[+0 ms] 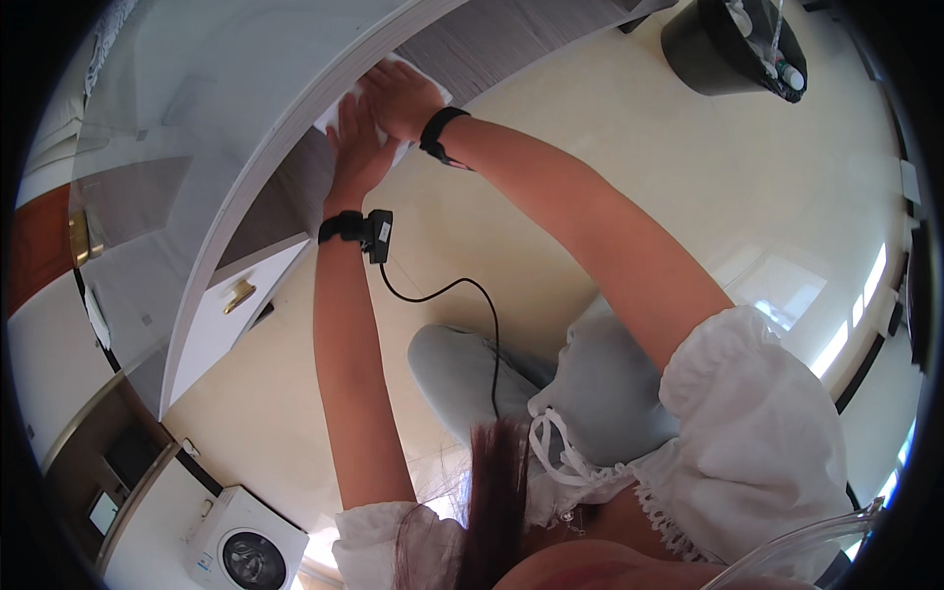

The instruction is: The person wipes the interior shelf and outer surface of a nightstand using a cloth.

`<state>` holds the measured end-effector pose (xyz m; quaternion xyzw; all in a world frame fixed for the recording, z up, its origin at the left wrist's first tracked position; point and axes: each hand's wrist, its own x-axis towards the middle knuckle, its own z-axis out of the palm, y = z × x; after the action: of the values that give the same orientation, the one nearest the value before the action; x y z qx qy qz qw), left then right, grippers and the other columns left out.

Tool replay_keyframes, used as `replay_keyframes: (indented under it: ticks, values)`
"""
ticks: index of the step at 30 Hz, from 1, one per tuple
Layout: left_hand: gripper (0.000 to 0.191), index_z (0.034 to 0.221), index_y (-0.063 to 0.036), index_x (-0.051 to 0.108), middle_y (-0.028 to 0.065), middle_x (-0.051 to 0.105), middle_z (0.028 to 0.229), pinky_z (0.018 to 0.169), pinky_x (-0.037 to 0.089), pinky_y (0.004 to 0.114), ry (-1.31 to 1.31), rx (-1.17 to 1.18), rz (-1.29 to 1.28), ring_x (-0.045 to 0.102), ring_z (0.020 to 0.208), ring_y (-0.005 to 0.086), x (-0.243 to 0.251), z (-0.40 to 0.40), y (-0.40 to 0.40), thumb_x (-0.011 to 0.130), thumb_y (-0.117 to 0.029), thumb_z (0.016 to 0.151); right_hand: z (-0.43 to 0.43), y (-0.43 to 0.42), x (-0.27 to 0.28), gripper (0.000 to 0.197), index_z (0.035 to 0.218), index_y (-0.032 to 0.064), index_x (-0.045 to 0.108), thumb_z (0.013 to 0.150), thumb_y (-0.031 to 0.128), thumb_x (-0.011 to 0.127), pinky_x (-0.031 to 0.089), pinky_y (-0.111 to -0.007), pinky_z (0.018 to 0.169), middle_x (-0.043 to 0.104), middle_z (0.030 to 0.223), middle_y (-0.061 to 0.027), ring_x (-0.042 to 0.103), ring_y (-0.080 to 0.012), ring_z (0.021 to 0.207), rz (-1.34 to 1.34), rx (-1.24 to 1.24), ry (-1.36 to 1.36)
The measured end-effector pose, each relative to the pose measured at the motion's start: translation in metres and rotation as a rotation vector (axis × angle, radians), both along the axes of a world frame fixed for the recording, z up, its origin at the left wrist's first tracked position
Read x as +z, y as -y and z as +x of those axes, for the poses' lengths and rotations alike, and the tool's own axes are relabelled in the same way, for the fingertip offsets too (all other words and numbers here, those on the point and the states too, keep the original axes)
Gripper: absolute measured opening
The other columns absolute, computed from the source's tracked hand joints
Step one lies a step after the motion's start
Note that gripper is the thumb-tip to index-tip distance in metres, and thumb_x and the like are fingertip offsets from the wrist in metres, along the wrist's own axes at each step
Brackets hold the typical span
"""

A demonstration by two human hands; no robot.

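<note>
A white cloth [328,118] lies on the lower grey wood-grain shelf [490,51] of a low cabinet with a glass top. My left hand [359,155] holds the cloth against the shelf, its fingers stretched toward the cabinet. Right beside it, my right hand [402,99] presses on the same cloth with the palm down, and the two hands touch. Much of the cloth is hidden beneath them. A black strap with a small device [379,236] and a cable sits on my left wrist; another black strap [440,136] circles my right wrist.
The pale curved rim [243,192] of the cabinet top overhangs the shelf. A white drawer front [251,295] with a brass knob [240,296] is at the left. A black bin [708,55] holding waste stands on the tiled floor [634,133]. A washing machine [247,542] is at lower left.
</note>
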<state>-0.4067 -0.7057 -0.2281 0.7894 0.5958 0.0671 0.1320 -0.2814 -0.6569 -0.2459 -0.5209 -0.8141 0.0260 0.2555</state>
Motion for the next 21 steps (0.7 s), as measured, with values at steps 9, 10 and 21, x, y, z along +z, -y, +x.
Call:
replay_keyframes:
  ticks: [9,10,21]
  values:
    - [0.082,0.143,-0.0064,0.01,0.0227,0.008,0.147,0.104,0.009,0.062,-0.018,0.144,-0.062,0.006,0.138,0.0356,0.006,-0.056,0.043,0.051,-0.046,0.086,-0.063,0.032,0.009,0.042,0.127,0.0074,0.048,0.091,0.026,0.04,0.023,-0.034,0.108,0.041,0.137,-0.0033,0.032,-0.0175,0.13,-0.139,0.154,-0.051]
    - [0.082,0.143,-0.0063,0.01,0.0224,0.008,0.147,0.103,0.01,0.063,-0.02,0.175,-0.06,0.006,0.138,0.0356,0.006,-0.06,0.047,0.052,-0.047,0.085,-0.069,0.033,0.008,0.042,0.126,0.0075,0.049,0.089,0.027,0.042,0.023,-0.034,0.108,0.042,0.136,-0.0029,0.033,-0.0174,0.13,-0.132,0.166,-0.065]
    - [0.083,0.143,-0.0034,0.002,0.0189,-0.001,0.15,0.105,0.005,0.06,-0.099,0.341,-0.167,-0.003,0.139,0.0334,0.006,-0.089,0.071,0.045,-0.049,0.088,-0.106,0.043,0.006,0.044,0.125,0.0129,0.051,0.085,0.031,0.046,0.017,-0.034,0.109,0.04,0.138,0.0007,0.028,-0.015,0.131,-0.161,0.252,-0.07]
